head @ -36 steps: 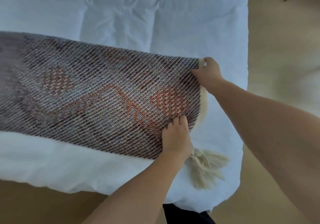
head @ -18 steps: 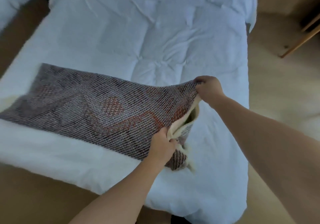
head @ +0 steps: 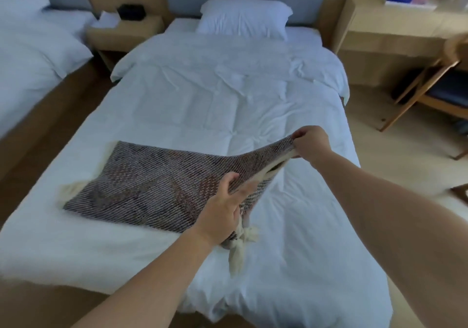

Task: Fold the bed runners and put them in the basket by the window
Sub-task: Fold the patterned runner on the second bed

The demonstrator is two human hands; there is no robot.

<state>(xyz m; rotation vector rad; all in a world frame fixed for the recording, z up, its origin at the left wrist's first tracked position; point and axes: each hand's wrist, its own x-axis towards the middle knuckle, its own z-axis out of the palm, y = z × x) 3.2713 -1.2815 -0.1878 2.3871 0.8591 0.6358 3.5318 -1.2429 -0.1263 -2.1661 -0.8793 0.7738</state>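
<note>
While my left hand (head: 222,211) pinches the bed runner (head: 152,183) at its near corner and my right hand (head: 310,142) clutches its far corner, the runner's right end hangs raised; the rest lies flat towards the left edge of the bed (head: 215,105), near its foot.

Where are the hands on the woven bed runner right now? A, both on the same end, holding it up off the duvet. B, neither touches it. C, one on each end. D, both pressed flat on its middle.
A: the left hand grips the near corner and the right hand the far corner of one end of the bed runner, raised above the duvet.
</note>
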